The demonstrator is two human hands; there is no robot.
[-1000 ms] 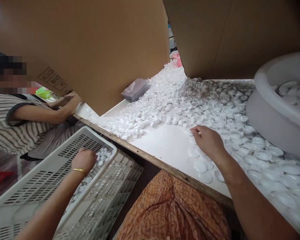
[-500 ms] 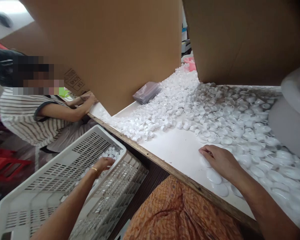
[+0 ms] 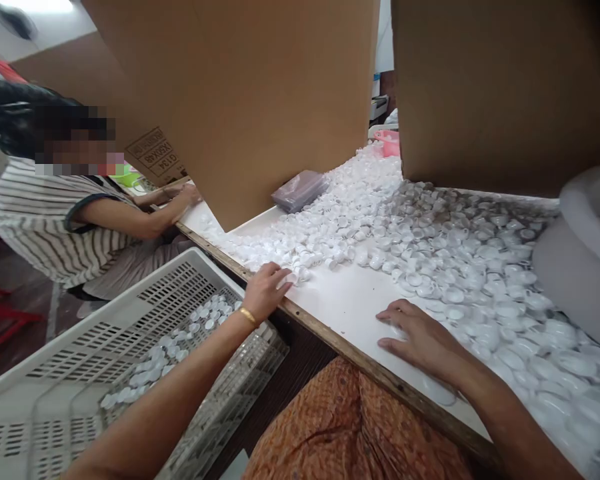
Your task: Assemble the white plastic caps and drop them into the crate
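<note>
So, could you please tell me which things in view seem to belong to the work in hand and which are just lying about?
Likely in use:
white pieces, beside the left hand and right hand
slotted crate, holding similar pieces
tabletop under the loose pieces

Apparently just about:
shiny packet
pink container
cardboard panel

White pieces (image 3: 453, 294) beyond counting; one round tub (image 3: 573, 263), one gold bracelet (image 3: 249, 315).
</note>
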